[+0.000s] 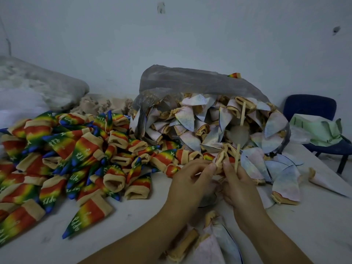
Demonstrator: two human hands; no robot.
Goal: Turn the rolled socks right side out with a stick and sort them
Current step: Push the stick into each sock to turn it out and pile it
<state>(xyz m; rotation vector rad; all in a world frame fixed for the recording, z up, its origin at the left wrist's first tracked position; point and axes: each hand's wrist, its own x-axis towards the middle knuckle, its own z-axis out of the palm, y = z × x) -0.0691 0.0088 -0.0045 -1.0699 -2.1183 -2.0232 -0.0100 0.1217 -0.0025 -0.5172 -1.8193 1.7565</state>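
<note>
Head view, 1 frame; we logged the following.

Item 1: left hand (188, 180), thumb and fingers pinching the bunched tan cuff of the held sock (222, 159).

Item 2: right hand (240, 185), fingers curled on the same sock from the other side. We could not tell whether it also gripped the stick.

Item 3: wooden stick (237, 157), nearly upright, its lower end hidden at the right hand, its top rising in front of the bag's mouth. The held sock sat just left of it, above the table (133, 225) and between both hands.

Item 4: pile of rainbow socks (76, 153), lettered, with tan cuffs, spread across the table's left side.

Item 5: grey plastic bag (190, 82), lying open toward us and spilling pale socks (186, 119).

Item 6: several more pale socks (209, 242), under the wrists at the near edge.

Item 7: blue chair (308, 107) at the far right, carrying green wrapping (320, 130).

Item 8: grey sack (47, 84) at the far left, against the wall.
</note>
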